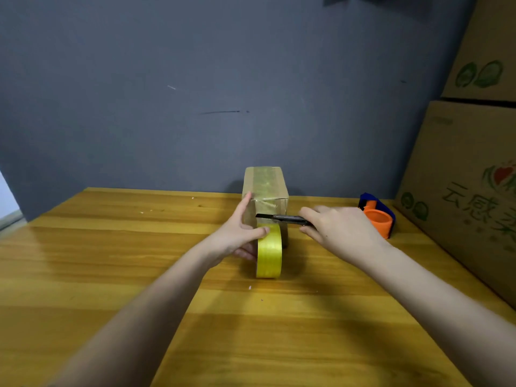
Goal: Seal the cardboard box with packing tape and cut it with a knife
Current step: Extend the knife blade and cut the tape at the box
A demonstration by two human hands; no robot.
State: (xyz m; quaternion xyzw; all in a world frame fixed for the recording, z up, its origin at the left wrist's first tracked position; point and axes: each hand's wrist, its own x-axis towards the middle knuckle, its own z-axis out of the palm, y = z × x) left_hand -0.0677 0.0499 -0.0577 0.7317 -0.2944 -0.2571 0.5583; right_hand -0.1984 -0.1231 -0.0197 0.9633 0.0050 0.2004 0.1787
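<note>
A small cardboard box [266, 188] stands on the wooden table [111, 261], with shiny tape along its top and down its near face. A yellow tape roll [269, 254] stands on edge right in front of the box. My left hand [237, 233] holds the roll, thumb on its top and index finger against the box's left side. My right hand [339, 229] grips a dark utility knife [282, 218]. Its blade points left across the tape between the roll and the box.
An orange and blue tape dispenser [378, 215] sits on the table to the right of my right hand. Large printed cardboard boxes [463, 191] are stacked along the right edge. A dark grey wall [223, 93] rises behind the table.
</note>
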